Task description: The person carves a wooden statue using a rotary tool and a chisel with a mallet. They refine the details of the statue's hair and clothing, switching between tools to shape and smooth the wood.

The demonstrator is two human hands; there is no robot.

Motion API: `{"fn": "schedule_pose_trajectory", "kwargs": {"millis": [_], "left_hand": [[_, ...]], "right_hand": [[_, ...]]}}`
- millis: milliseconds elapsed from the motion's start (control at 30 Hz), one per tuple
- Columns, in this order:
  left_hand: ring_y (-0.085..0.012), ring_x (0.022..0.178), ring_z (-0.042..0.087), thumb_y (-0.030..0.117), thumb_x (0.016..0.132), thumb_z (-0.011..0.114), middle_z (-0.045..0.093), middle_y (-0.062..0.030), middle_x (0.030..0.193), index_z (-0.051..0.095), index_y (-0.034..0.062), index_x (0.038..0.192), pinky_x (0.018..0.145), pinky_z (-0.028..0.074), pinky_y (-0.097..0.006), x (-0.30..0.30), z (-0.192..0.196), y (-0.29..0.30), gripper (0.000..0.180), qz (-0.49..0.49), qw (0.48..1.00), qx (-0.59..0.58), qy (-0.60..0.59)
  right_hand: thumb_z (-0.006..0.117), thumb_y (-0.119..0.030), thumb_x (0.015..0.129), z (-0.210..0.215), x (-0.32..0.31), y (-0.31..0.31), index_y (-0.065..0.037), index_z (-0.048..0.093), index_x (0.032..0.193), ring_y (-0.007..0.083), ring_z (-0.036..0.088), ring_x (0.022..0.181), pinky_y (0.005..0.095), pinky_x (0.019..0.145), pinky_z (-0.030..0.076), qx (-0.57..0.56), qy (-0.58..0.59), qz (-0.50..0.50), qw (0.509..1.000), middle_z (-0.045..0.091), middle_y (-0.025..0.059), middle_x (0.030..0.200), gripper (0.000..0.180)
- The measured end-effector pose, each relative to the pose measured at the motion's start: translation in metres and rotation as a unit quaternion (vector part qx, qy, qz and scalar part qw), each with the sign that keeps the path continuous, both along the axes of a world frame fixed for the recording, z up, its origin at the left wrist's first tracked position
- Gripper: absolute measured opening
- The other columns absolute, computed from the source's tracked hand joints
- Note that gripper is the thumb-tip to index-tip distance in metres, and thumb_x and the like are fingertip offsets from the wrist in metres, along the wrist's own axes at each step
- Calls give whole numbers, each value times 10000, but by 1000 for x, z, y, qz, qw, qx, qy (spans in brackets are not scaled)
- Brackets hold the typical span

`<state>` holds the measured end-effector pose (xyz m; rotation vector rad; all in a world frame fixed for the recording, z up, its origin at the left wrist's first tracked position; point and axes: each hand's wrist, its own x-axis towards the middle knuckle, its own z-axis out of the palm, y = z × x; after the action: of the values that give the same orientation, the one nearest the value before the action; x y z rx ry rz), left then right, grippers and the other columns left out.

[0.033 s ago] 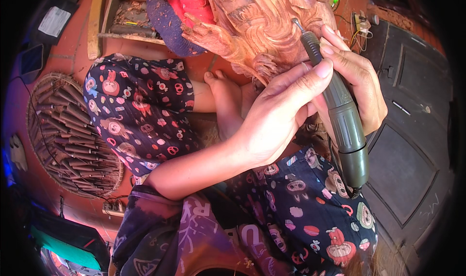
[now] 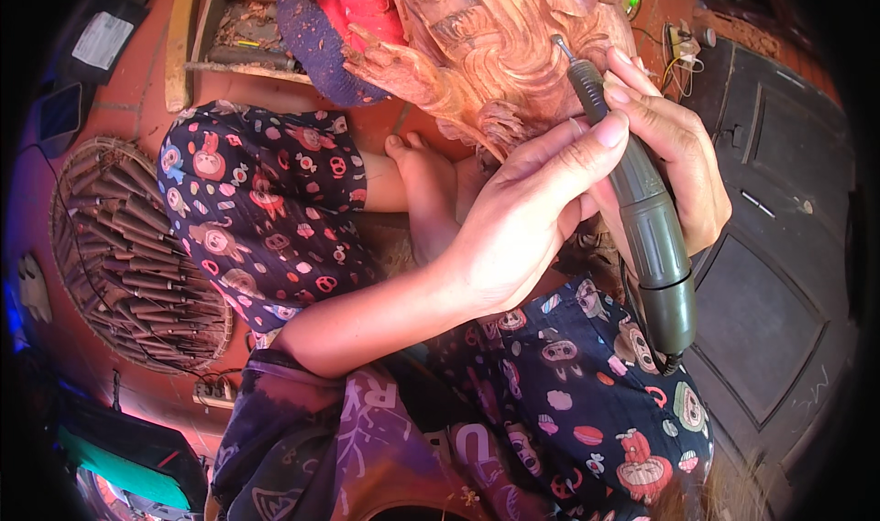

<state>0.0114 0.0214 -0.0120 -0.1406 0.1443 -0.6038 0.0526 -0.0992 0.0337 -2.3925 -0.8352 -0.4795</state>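
My right hand (image 2: 686, 150) is closed around a dark green rotary carving tool (image 2: 651, 232), which slants up and to the left. From the left, my left hand (image 2: 522, 214) presses its thumb along the tool's front part; its other fingers are mostly hidden behind the thumb and tool. The tool's thin metal bit (image 2: 560, 44) meets the surface of a reddish-brown wood carving (image 2: 495, 54) with deep curved folds. Dark cord trails from the tool's rear end.
A round basket (image 2: 225, 338) of wooden-handled chisels stands on the tiled floor at left. A wooden tray (image 2: 249, 74) with shavings sits beyond my knee, beside a dark cloth (image 2: 339, 67). A dark panelled board (image 2: 761, 329) lies at right, and a power strip (image 2: 214, 393) at lower left.
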Motion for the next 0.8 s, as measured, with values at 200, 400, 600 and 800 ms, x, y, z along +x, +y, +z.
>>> {"fn": "schedule_pose_trajectory", "kwargs": {"millis": [200, 400, 600, 800], "left_hand": [[-49, 972, 511, 259, 1012, 492, 555, 42, 1006, 579, 68, 1054, 923, 398, -261, 0, 10, 2, 214, -52, 996, 41, 63], [-47, 962, 514, 261, 1009, 499, 554, 46, 991, 580, 79, 1028, 922, 404, -260, -2, 9, 4, 200, -62, 995, 45, 70], [-50, 978, 517, 264, 1009, 498, 560, 40, 1006, 579, 77, 1046, 927, 407, -265, -6, 4, 5, 207, -65, 995, 47, 64], [-59, 1020, 508, 264, 1010, 495, 553, 27, 1049, 573, 66, 1089, 948, 400, -279, -9, 4, 5, 227, -71, 994, 41, 68]], "right_hand": [[750, -121, 729, -3, -6, -1, 117, 656, 882, 307, 693, 826, 452, 848, 565, 4, 0, -4, 1000, 677, 205, 824, 297], [763, -133, 732, 1, -13, 0, 112, 654, 896, 329, 693, 863, 448, 859, 557, -24, 22, -18, 999, 672, 205, 831, 314], [767, -143, 729, 0, -16, 1, 99, 664, 893, 344, 692, 891, 475, 904, 524, -26, 38, -24, 999, 679, 202, 841, 310], [765, -137, 725, 2, -19, 0, 95, 668, 893, 345, 691, 894, 488, 922, 510, -34, 53, -23, 998, 684, 199, 848, 302]]}}
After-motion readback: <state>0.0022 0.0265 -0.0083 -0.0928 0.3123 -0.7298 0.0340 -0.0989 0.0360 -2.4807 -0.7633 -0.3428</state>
